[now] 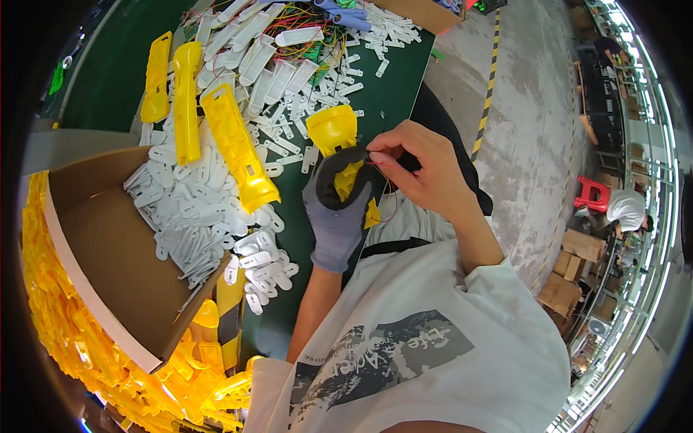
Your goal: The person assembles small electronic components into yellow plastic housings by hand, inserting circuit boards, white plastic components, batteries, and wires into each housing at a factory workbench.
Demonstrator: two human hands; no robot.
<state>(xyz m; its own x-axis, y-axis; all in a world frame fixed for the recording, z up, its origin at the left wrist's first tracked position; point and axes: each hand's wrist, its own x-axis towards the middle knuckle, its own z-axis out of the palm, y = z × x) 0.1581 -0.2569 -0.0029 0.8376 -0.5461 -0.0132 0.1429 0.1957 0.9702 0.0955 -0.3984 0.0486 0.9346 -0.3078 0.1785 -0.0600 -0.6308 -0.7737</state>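
Centre frame, the gloved left hand (338,213) is clenched round a yellow torch shell (334,133), its long axis pointing up-frame, while the bare right hand (422,169), just right of it, pinches a thin red wire (381,164) at the shell's middle.

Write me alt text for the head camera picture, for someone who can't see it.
A gloved left hand holds a yellow flashlight shell while the bare right hand pinches thin red wires at it. Beside them, white plastic strips spill from a cardboard box onto a green table.
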